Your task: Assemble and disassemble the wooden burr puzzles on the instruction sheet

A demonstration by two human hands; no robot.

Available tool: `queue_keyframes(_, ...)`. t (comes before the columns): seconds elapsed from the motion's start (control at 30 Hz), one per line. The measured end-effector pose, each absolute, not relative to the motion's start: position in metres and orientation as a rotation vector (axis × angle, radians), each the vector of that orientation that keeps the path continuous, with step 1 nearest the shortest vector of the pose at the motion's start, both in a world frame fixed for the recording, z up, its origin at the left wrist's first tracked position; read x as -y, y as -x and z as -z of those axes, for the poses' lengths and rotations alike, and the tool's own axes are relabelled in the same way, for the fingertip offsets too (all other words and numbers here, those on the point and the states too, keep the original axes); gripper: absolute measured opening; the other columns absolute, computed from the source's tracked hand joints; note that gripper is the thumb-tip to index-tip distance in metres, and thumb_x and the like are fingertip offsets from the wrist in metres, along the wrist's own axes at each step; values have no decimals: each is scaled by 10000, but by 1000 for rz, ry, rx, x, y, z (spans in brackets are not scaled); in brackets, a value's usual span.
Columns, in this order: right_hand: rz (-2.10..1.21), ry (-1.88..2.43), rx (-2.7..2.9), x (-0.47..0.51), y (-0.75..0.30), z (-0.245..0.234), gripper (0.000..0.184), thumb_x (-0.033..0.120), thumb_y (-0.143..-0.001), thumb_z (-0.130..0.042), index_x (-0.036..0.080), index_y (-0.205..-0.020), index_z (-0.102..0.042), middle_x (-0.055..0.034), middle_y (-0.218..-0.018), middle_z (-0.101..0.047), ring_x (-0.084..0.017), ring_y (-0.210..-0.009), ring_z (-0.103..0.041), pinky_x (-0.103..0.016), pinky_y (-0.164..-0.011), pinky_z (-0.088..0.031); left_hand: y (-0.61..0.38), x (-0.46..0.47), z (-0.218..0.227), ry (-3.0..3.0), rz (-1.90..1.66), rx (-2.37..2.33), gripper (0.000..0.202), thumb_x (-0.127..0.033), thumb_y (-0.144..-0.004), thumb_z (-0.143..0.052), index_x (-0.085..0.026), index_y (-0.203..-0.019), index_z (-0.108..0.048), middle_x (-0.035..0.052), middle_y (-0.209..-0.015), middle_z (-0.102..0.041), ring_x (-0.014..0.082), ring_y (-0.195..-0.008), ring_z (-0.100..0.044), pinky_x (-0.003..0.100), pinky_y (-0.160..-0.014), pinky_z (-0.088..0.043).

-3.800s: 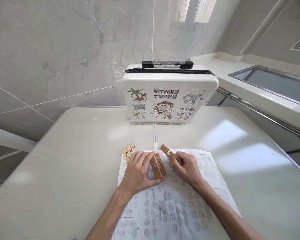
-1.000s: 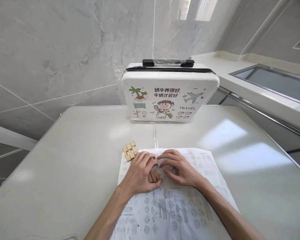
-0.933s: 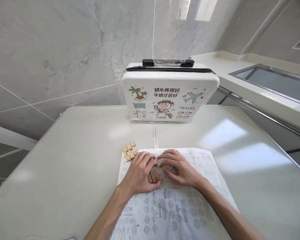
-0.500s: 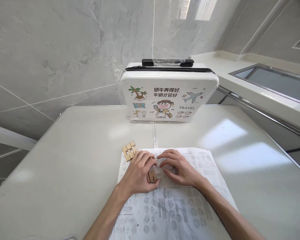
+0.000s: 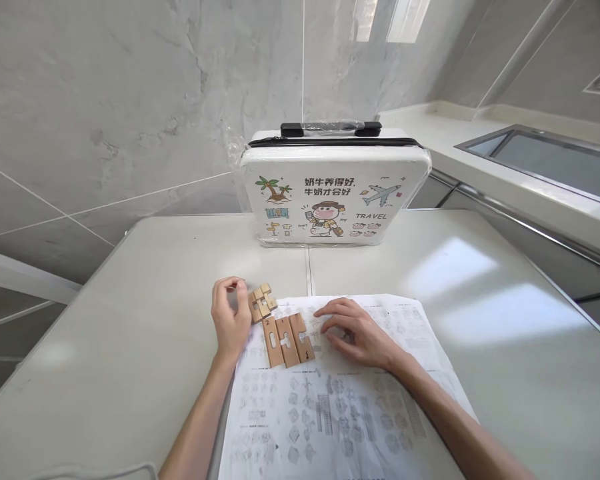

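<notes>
Three brown wooden puzzle pieces (image 5: 288, 343), long bars with notches and dark marks such as 2 and 1, lie side by side on a printed instruction sheet (image 5: 325, 433). Just beyond their left end sits a group of smaller, lighter wooden pieces (image 5: 263, 302) at the sheet's corner. My left hand (image 5: 230, 320) is beside these lighter pieces, fingers loosely curled with the thumb apart, and nothing shows in it. To the right of the brown pieces my right hand (image 5: 355, 332) rests on the sheet, fingers bent and apart, holding nothing visible.
A white case (image 5: 335, 200) with cartoon prints and a black handle, partly in clear plastic, stands at the back of the white table (image 5: 130, 373). A grey wall rises behind it. A pale cable (image 5: 125, 472) lies at the lower left edge.
My left hand has let go of the brown pieces and moved left, beside the lighter ones. The brown pieces now lie uncovered on the sheet. My right hand has barely moved.
</notes>
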State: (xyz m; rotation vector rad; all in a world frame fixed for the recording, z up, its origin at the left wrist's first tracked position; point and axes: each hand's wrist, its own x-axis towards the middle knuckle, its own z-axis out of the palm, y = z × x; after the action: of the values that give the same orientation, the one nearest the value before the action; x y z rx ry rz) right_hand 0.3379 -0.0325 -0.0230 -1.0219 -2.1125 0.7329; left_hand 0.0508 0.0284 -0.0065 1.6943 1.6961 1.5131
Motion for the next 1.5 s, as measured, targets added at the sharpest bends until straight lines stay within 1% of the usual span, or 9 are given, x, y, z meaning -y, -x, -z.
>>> queue_keyframes(0.07, -735, 1019, 2104, 32, -338, 24, 182, 125, -943, -621, 276, -988, -711, -70, -1286, -742, -313, -1208, -635, -555, -1036, -517, -44, -35, 14, -1453, -1500, -1704, 252, -461, -1024, -549, -222, -1026, -630, 61, -1080, -694, 217, -1048, -653, 346, -972, -504)
queue_keyframes(0.13, -742, 1010, 2092, 32, -338, 25, 189, 113, -942, -618, 275, -978, -708, -65, -1276, -747, -306, -1195, -642, -548, -1029, -521, -39, -39, 21, -1373, -1498, -1712, 277, -481, -1034, -517, -221, -1030, -615, 60, -1076, -695, 207, -1017, -670, 333, -937, -521)
queue_keyframes(0.2, -745, 1003, 2074, 31, -338, 25, 198, 98, -938, -622, 275, -966, -705, -56, -1263, -752, -298, -1187, -647, -538, -1025, -523, -37, -41, 25, -1344, -1487, -1709, 270, -484, -1021, -540, -224, -1035, -614, 55, -1072, -695, 202, -1010, -676, 326, -929, -524)
queue_keyframes(0.37, -731, 992, 2045, 31, -336, 26, 205, 79, -935, -633, 273, -942, -702, -42, -1236, -765, -281, -1165, -662, -522, -1027, -521, -38, -39, 23, -1337, -1438, -1692, 257, -486, -976, -621, -238, -1041, -641, 51, -1083, -702, 210, -1041, -670, 333, -964, -510)
queue_keyframes(0.67, -722, 1004, 2025, 30, -336, 30, 190, 88, -935, -650, 268, -920, -709, -47, -1222, -773, -280, -1150, -677, -516, -1020, -524, -35, -39, 19, -1340, -1413, -1689, 270, -504, -966, -615, -242, -1027, -640, 53, -1060, -705, 227, -1029, -673, 362, -956, -522)
queue_keyframes(0.9, -720, 1005, 2027, 30, -335, 26, 191, 75, -924, -648, 256, -916, -708, -48, -1195, -779, -260, -1126, -691, -499, -1023, -514, -34, -37, 14, -1351, -1400, -1675, 295, -513, -951, -621, -223, -998, -648, 47, -994, -698, 218, -992, -672, 343, -941, -523)
queue_keyframes(1.17, -738, 1019, 2003, 32, -333, 23, 204, 61, -912, -638, 252, -913, -711, -47, -1191, -780, -254, -1123, -683, -486, -1009, -520, -33, -35, 13, -1334, -1397, -1663, 309, -516, -947, -628, -214, -995, -667, 60, -998, -713, 223, -992, -684, 349, -941, -534)
queue_keyframes(1.37, -770, 1044, 2007, 33, -331, 27, 182, 107, -951, -614, 261, -930, -710, -56, -1199, -774, -273, -1123, -676, -498, -978, -538, -31, -33, 13, -1326, -1371, -1681, 327, -530, -957, -626, -213, -1023, -672, 69, -1032, -733, 220, -999, -694, 344, -928, -539)
queue_keyframes(1.5, -787, 1037, 1993, 33, -330, 27, 175, 123, -967, -597, 259, -943, -703, -67, -1200, -769, -279, -1103, -676, -505, -960, -544, -31, -31, 13, -1327, -1359, -1695, 331, -540, -957, -629, -218, -1017, -674, 75, -1045, -748, 230, -999, -699, 360, -929, -547)
